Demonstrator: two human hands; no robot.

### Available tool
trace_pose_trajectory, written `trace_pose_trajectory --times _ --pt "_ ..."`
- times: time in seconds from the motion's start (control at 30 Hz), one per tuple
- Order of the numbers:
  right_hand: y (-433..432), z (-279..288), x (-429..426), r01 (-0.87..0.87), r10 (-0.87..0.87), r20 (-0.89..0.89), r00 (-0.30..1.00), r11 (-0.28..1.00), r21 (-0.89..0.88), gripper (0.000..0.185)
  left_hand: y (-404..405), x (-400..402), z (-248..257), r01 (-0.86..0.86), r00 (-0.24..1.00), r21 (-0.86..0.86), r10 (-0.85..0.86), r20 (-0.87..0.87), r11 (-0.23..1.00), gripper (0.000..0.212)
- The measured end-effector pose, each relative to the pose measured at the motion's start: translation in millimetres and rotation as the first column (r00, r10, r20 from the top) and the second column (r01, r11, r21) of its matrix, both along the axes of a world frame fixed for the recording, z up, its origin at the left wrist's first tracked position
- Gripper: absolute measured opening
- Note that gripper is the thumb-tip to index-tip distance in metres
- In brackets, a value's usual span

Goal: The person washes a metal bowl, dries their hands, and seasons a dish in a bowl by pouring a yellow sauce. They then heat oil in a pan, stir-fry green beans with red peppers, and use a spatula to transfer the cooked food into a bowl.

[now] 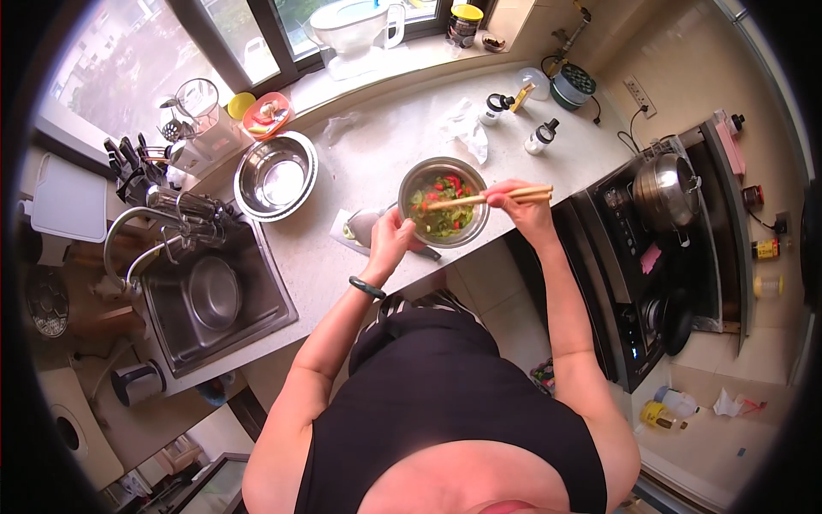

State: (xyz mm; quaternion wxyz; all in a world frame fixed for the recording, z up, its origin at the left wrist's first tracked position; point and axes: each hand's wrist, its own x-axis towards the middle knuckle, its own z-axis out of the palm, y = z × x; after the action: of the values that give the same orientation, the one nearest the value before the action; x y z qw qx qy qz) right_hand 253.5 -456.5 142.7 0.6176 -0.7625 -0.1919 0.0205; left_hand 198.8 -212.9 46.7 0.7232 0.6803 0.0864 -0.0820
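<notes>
My left hand (392, 239) grips the near left rim of a stainless steel bowl (476, 231). Inside the bowl lie chopped green vegetables with red pepper pieces (443, 218). A pair of wooden chopsticks (462, 200) is held in my right hand (521, 209), with the tips down among the vegetables. Behind my left hand, partly hidden, a cleaver (367, 226) rests on the worktop with green scraps by it. Part of its dark handle (429, 253) shows below the bowl.
A metal basin (243, 193) stands left, near the sink (270, 308) and faucet (119, 234). Farther back are crumpled plastic (469, 132) and two seasoning jars (538, 141), (493, 112). On the right, a gas stove (616, 257) carries a lidded pot (664, 193).
</notes>
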Motion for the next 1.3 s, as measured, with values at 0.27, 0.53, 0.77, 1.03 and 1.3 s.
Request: trace_pose_trajectory --times 0.27,0.53,0.77,1.03,1.3 --pt "-18 -2 21 0.061 -0.081 -0.096 0.992 0.979 -0.196 0.015 -2 15 -10 -0.001 0.998 -0.038 -0.001 -0.055 0.999 0.019" --pt "-14 -10 30 -0.013 0.034 0.072 0.997 0.96 -0.281 0.011 -3 31 -24 -0.071 0.986 -0.083 0.058 -0.154 0.994 0.019" --pt "-2 -96 83 0.371 -0.292 -0.359 0.887 0.912 0.174 0.015 9 63 -61 -0.178 0.974 -0.168 0.149 -0.168 0.97 0.017" --pt "49 -198 148 0.317 0.065 -0.718 0.693 0.867 0.385 0.04 68 139 -128 -0.212 0.961 -0.155 0.177 -0.212 0.965 0.022" --pt "55 -245 123 -0.095 -0.002 -0.21 0.978 0.887 -0.453 0.047 110 175 -167 -0.282 0.937 -0.106 0.25 -0.243 0.954 0.018"
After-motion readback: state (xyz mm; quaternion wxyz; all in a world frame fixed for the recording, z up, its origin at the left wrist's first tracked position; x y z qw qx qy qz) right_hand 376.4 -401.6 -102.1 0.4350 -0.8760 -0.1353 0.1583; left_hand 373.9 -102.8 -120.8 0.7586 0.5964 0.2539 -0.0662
